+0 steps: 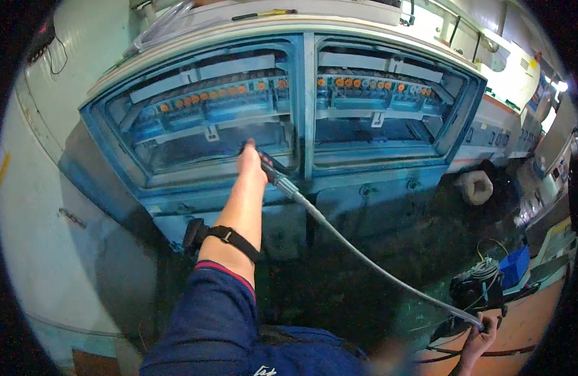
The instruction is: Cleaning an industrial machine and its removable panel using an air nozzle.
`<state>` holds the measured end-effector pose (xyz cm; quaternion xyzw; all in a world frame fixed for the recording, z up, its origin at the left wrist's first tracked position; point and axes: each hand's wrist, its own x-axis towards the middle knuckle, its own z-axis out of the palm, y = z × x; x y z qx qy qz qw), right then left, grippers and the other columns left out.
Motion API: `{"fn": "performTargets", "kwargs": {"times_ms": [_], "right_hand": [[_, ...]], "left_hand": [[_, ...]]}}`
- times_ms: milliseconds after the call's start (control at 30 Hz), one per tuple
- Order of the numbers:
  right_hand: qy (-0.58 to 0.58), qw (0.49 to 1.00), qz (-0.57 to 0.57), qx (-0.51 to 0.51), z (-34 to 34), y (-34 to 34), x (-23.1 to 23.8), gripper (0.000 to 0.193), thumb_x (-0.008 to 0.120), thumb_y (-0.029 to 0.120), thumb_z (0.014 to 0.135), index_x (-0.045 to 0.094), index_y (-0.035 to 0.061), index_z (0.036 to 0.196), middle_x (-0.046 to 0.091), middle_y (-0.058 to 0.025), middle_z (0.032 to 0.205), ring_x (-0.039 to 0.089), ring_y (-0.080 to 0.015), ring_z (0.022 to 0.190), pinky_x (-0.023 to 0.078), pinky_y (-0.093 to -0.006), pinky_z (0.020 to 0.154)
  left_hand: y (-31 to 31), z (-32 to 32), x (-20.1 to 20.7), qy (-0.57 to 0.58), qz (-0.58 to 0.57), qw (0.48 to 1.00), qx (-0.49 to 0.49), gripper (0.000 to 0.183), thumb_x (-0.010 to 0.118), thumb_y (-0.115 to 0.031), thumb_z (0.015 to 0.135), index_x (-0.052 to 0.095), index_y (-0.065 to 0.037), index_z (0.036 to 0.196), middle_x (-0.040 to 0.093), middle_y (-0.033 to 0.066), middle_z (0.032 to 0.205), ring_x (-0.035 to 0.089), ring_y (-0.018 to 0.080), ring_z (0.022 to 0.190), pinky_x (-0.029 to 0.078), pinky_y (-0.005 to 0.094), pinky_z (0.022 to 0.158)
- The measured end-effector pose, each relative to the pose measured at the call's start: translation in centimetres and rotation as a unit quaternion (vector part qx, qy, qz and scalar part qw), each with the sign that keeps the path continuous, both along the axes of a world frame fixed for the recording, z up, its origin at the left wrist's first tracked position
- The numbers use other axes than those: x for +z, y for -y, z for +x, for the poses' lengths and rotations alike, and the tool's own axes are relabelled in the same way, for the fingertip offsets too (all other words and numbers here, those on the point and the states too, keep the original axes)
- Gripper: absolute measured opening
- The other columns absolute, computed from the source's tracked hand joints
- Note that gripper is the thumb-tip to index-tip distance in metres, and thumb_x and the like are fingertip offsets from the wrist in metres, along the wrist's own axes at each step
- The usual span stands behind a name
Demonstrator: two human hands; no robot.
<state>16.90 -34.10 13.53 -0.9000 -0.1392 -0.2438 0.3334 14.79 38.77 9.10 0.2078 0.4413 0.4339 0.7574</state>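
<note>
My left hand (250, 164) is stretched forward and closed around the grip of a dark spray gun (273, 170). The gun points into the left bay of a blue machine cabinet (308, 113), where a faint mist hangs. From the back of the gun a grey hose (364, 255) curves down to the lower right. There my right hand (480, 338) grips it, fingers wrapped round. Inside the cabinet runs a row of small orange wheels (223, 94) above wet, dark blue panels. My left fingers are partly hidden by the hand itself.
A tool with a yellow handle (273, 12) lies on the cabinet's top. To the right are a white ring-shaped roll (476, 187), a coiled cable (485, 271) and a blue bin (514, 266). A pale wall panel (51, 219) stands at left. The dark floor (339, 282) looks wet.
</note>
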Motion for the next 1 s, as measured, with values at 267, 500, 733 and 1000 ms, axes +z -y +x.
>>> {"fn": "performTargets", "kwargs": {"times_ms": [267, 500, 733, 1000], "right_hand": [[-0.028, 0.996, 0.049, 0.073, 1.9, -4.8, 1.0, 0.016, 0.067, 0.011, 0.096, 0.056, 0.0029, 0.089, 0.047, -0.0003, 0.081, 0.042, -0.0089, 0.076, 0.034, -0.0244, 0.066], [-0.042, 0.992, 0.075, 0.091, 2.9, -6.0, 0.4, 0.013, 0.067, 0.008, 0.095, 0.056, 0.0037, 0.090, 0.049, 0.0005, 0.081, 0.043, -0.0077, 0.075, 0.036, -0.0224, 0.066], [0.035, 0.994, 0.038, 0.092, 2.6, -3.3, 1.7, 0.014, 0.067, 0.008, 0.095, 0.055, 0.0030, 0.090, 0.050, 0.0001, 0.082, 0.045, -0.0082, 0.073, 0.038, -0.0224, 0.065], [0.026, 0.999, 0.014, 0.040, 1.1, 0.4, 3.0, 0.016, 0.068, 0.010, 0.097, 0.056, 0.0030, 0.088, 0.048, -0.0004, 0.076, 0.045, -0.0080, 0.067, 0.037, -0.0244, 0.058]], "left_hand": [[-4.1, -3.7, 0.1, 0.002, 0.015, 0.998, 0.068, 0.035, 0.066, -0.037, 0.096, 0.051, -0.007, 0.086, 0.045, 0.0038, 0.063, 0.048, 0.0196, 0.050, 0.046, 0.0385, 0.049], [-6.0, -6.7, 0.8, -0.015, 0.009, 0.995, 0.095, 0.034, 0.068, -0.037, 0.095, 0.051, -0.009, 0.087, 0.047, 0.0033, 0.065, 0.048, 0.0190, 0.052, 0.046, 0.0390, 0.051], [-3.7, -5.8, 0.5, -0.017, 0.006, 1.000, 0.005, 0.035, 0.069, -0.039, 0.094, 0.051, -0.010, 0.086, 0.049, 0.0035, 0.063, 0.050, 0.0196, 0.052, 0.047, 0.0404, 0.049], [-1.1, -5.5, 0.5, 0.002, 0.023, 0.986, -0.163, 0.036, 0.067, -0.041, 0.095, 0.047, -0.012, 0.101, 0.050, 0.0040, 0.068, 0.051, 0.0182, 0.052, 0.049, 0.0387, 0.051]]}}
